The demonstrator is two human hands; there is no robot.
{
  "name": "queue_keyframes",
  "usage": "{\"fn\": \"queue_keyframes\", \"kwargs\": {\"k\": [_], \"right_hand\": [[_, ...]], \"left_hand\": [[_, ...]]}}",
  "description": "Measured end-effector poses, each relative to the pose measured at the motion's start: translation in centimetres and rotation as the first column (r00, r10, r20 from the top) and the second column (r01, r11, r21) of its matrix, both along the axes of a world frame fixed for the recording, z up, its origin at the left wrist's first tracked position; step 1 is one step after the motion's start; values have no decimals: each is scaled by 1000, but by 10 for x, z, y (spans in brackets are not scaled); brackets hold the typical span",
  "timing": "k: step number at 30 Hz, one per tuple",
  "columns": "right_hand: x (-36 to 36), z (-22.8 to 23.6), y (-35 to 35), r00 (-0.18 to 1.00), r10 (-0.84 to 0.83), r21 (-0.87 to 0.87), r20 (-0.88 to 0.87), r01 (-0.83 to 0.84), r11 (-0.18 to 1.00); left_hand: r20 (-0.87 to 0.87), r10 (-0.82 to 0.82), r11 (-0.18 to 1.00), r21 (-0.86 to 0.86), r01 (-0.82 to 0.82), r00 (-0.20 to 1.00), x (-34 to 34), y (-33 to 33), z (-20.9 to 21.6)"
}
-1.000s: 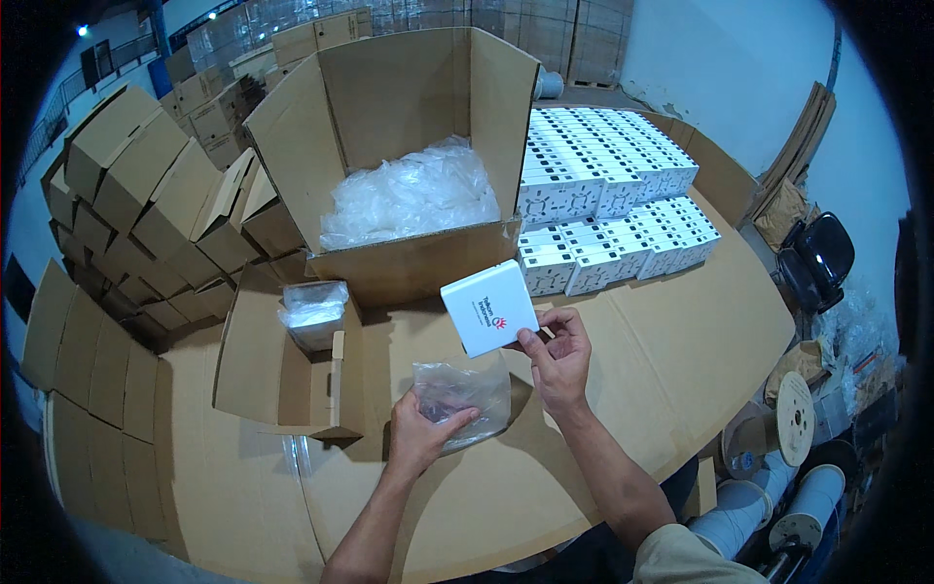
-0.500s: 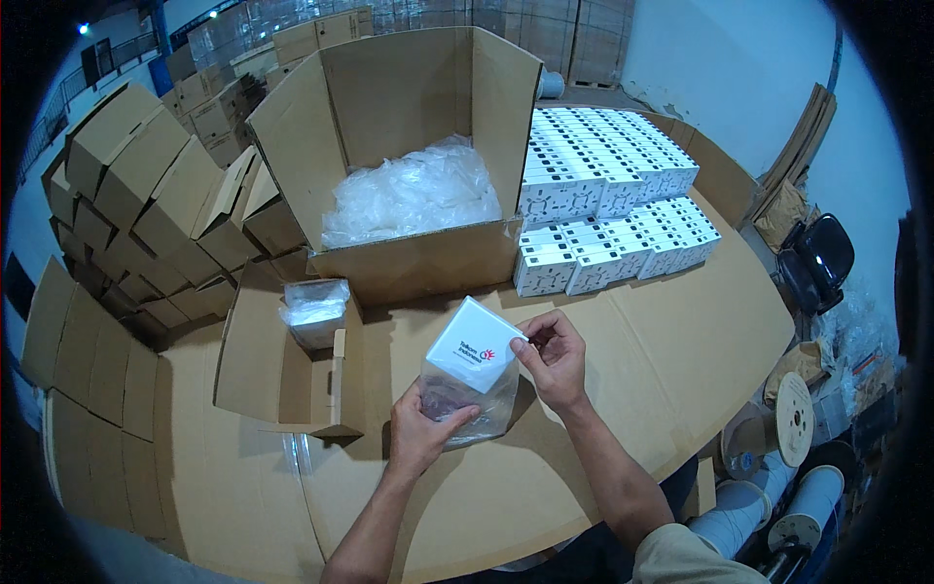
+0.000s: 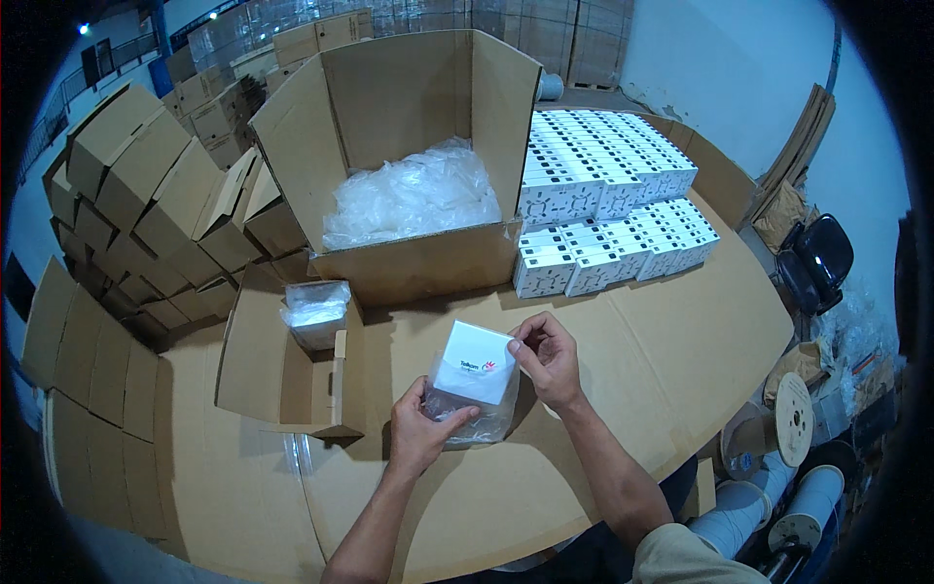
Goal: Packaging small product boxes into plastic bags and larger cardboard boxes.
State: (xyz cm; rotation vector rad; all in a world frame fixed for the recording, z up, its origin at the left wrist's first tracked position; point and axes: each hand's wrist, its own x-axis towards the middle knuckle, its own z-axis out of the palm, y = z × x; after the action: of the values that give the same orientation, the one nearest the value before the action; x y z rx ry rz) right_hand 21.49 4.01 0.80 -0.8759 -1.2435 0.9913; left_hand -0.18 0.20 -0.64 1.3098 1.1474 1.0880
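The flat, square white device (image 3: 474, 348) bears dark print and a small red emblem. The thin plastic pouch (image 3: 491, 424) is colourless and translucent. The stacked rectangular white boxes (image 3: 559, 198) carry rows of black squares and grey line patterns. The cardboard tabletop sheet (image 3: 632, 355) is tan.

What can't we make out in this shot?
All in the head view:
Left hand: most fingers, hidden by the plastic bag.
White box: underside, turned from the camera.
Large carton: floor, covered by heaped clear bags.
Right sleeve: cut off by the lower edge.
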Motion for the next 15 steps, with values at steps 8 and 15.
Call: {"fn": "queue_keyframes", "kwargs": {"k": [8, 15], "right_hand": [[0, -3, 2, 992, 38, -13, 124, -37, 999], [-6, 3, -2, 970, 133, -78, 201, -120, 990]], "left_hand": [[93, -6, 999, -34, 10, 996, 3, -2, 1], [79, 38, 993, -112, -29, 996, 1, 0, -1]]}}
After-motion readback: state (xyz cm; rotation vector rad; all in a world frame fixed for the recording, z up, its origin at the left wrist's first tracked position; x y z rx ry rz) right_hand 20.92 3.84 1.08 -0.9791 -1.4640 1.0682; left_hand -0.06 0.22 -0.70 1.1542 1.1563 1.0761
